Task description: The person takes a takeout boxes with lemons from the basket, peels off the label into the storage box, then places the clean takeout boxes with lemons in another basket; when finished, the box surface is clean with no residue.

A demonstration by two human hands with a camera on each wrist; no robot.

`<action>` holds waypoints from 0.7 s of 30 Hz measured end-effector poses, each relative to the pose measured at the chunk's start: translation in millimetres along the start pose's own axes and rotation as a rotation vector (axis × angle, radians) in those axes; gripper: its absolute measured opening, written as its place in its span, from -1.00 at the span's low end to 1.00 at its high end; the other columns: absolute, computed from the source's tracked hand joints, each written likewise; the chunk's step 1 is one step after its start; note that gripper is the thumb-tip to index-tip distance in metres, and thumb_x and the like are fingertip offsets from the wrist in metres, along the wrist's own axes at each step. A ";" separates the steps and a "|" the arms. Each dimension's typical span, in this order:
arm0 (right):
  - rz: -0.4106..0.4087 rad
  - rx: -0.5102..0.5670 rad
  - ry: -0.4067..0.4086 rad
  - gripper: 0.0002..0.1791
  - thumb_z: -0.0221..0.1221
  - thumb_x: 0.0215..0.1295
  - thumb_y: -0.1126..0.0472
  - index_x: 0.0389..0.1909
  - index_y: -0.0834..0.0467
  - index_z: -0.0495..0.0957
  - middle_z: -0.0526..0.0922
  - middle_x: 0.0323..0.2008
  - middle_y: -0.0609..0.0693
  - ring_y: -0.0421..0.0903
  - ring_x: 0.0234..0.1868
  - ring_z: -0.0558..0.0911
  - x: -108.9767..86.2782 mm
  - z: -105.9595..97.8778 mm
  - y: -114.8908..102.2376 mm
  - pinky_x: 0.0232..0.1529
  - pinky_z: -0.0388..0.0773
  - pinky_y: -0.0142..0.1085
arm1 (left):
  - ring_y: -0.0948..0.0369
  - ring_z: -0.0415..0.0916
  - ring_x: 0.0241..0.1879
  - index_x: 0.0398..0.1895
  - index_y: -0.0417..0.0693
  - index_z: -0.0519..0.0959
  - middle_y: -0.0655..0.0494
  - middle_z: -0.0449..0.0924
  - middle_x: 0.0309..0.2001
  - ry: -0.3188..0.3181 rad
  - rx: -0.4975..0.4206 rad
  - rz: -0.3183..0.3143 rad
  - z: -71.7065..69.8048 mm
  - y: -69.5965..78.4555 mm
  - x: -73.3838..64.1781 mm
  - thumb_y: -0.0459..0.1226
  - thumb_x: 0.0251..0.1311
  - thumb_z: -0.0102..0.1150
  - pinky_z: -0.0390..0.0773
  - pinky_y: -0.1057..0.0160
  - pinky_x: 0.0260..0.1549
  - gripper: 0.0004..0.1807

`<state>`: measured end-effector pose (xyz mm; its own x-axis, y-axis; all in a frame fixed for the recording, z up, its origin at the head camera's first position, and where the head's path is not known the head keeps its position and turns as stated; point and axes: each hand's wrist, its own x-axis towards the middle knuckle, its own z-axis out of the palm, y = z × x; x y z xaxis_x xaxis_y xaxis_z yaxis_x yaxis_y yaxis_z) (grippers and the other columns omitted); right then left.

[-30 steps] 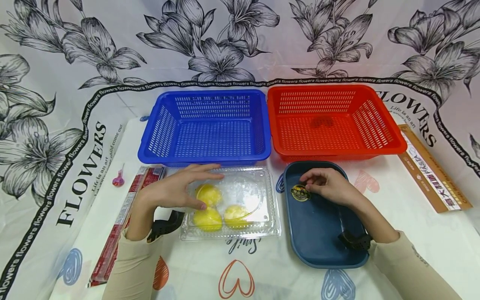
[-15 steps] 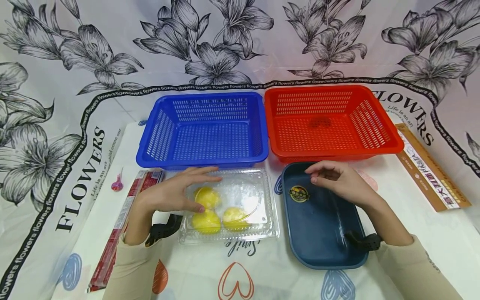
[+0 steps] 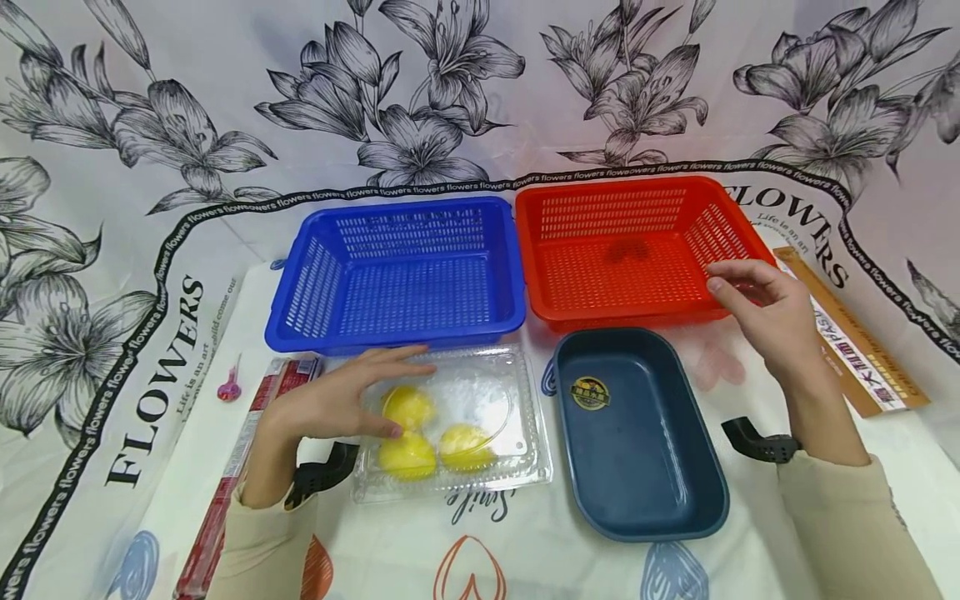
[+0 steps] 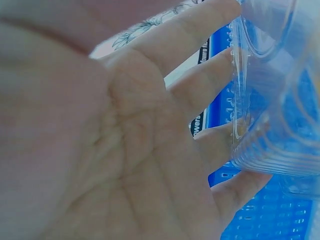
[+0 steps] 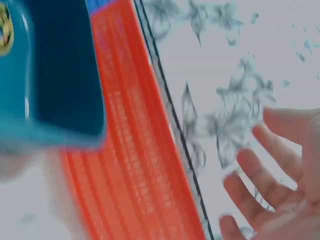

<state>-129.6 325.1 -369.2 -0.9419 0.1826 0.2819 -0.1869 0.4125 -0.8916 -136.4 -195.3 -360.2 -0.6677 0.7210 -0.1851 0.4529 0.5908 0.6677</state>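
Left grip [image 3: 333, 404] spreads wide across clear box [image 3: 480, 392]; right grip [image 3: 776, 312] hangs parted, empty, by red basket [image 3: 626, 315].

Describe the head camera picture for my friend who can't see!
A left hand is spread over a clear box of three round yellow things. A right hand is by a red basket; a blue basket and dark blue tray are nearby.

The right wrist view is pale and blurred.
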 end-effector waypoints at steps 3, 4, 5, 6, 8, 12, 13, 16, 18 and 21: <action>0.057 -0.111 0.102 -0.62 0.24 0.39 0.18 0.19 0.18 0.62 0.60 0.02 -0.33 -0.36 0.05 0.49 6.2 -8.1 13.2 -0.02 0.45 -0.58 | -0.19 -0.06 0.60 0.48 0.17 0.40 0.00 0.09 0.62 -0.002 -0.004 0.009 0.1 0.9 -1.8 -0.28 0.10 0.47 0.12 -0.47 0.39 -0.18; 0.073 -0.151 0.123 -0.58 0.24 0.39 0.13 0.23 0.15 0.60 0.60 0.10 -0.27 -0.37 0.10 0.43 7.7 -10.5 18.1 0.09 0.41 -0.49 | -0.20 -0.06 0.60 0.48 0.16 0.40 0.00 0.09 0.62 -0.004 -0.008 0.012 0.1 1.0 -2.2 -0.29 0.10 0.46 0.12 -0.47 0.39 -0.18; 0.088 -0.192 0.137 -0.54 0.23 0.39 0.09 0.26 0.12 0.58 0.58 0.18 -0.20 -0.37 0.18 0.37 9.1 -12.7 23.0 0.20 0.35 -0.37 | -0.20 -0.06 0.60 0.48 0.16 0.40 0.00 0.08 0.62 -0.006 -0.011 0.016 0.1 1.1 -2.3 -0.29 0.10 0.46 0.12 -0.47 0.39 -0.18; 0.107 -0.221 0.144 -0.51 0.23 0.39 0.06 0.30 0.10 0.56 0.56 0.26 -0.14 -0.37 0.22 0.31 11.5 -12.1 28.1 0.27 0.29 -0.25 | -0.20 -0.06 0.60 0.48 0.16 0.39 0.00 0.08 0.62 -0.006 -0.014 0.015 0.3 0.6 -4.3 -0.29 0.11 0.46 0.12 -0.48 0.39 -0.18; 0.145 -0.255 0.144 -0.43 0.22 0.38 0.01 0.37 0.09 0.49 0.45 0.42 -0.03 -0.30 0.33 0.22 15.3 -9.7 37.9 0.40 0.17 -0.04 | -0.21 -0.06 0.60 0.49 0.15 0.39 -0.01 0.08 0.62 -0.002 -0.016 0.013 0.7 -0.4 -8.2 -0.30 0.11 0.45 0.13 -0.47 0.38 -0.18; 0.178 -0.271 0.120 -0.29 0.21 0.37 -0.03 0.48 0.12 0.34 0.23 0.57 0.06 -0.01 0.52 0.08 19.1 -4.0 52.5 0.47 0.07 0.19 | -0.22 -0.05 0.59 0.48 0.15 0.39 -0.05 0.09 0.62 0.010 -0.005 0.002 2.1 -1.8 -13.8 -0.32 0.11 0.45 0.14 -0.47 0.38 -0.18; 0.178 -0.272 0.106 -0.26 0.20 0.37 -0.03 0.51 0.13 0.30 0.18 0.59 0.07 0.07 0.56 0.03 19.6 -3.4 54.9 0.48 0.06 0.23 | -0.22 -0.05 0.59 0.48 0.15 0.39 -0.05 0.09 0.62 0.015 -0.003 -0.003 2.5 -1.8 -14.5 -0.32 0.10 0.45 0.13 -0.47 0.39 -0.18; 0.189 -0.305 0.082 -0.17 0.18 0.37 -0.08 0.57 0.12 0.17 0.06 0.63 0.07 0.17 0.58 -0.02 20.4 -5.3 58.8 0.48 0.07 0.30 | -0.23 -0.06 0.60 0.47 0.15 0.41 -0.03 0.09 0.62 0.027 0.009 -0.026 3.4 -0.7 -15.3 -0.33 0.10 0.45 0.10 -0.46 0.41 -0.19; 0.232 -0.337 0.075 -0.12 0.15 0.37 -0.14 0.61 0.06 0.09 -0.02 0.65 0.02 0.16 0.60 -0.04 20.1 -8.8 60.1 0.48 0.15 0.31 | -0.22 -0.07 0.60 0.47 0.13 0.42 -0.03 0.09 0.62 0.039 0.011 -0.045 3.5 0.7 -14.7 -0.32 0.10 0.46 0.09 -0.45 0.42 -0.20; 0.280 -0.357 0.090 -0.09 0.12 0.36 -0.18 0.64 -0.01 0.01 -0.09 0.67 -0.06 0.12 0.63 -0.09 18.1 -16.7 61.5 0.47 0.17 0.33 | -0.20 -0.08 0.61 0.45 0.12 0.43 -0.05 0.07 0.62 0.066 -0.004 -0.080 3.5 1.8 -13.9 -0.27 0.11 0.47 0.09 -0.43 0.44 -0.22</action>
<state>-153.5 368.7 -413.0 -0.9115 0.4011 0.0916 0.1937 0.6148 -0.7645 -124.2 -202.9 -359.0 -0.7393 0.6461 -0.1897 0.3944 0.6439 0.6557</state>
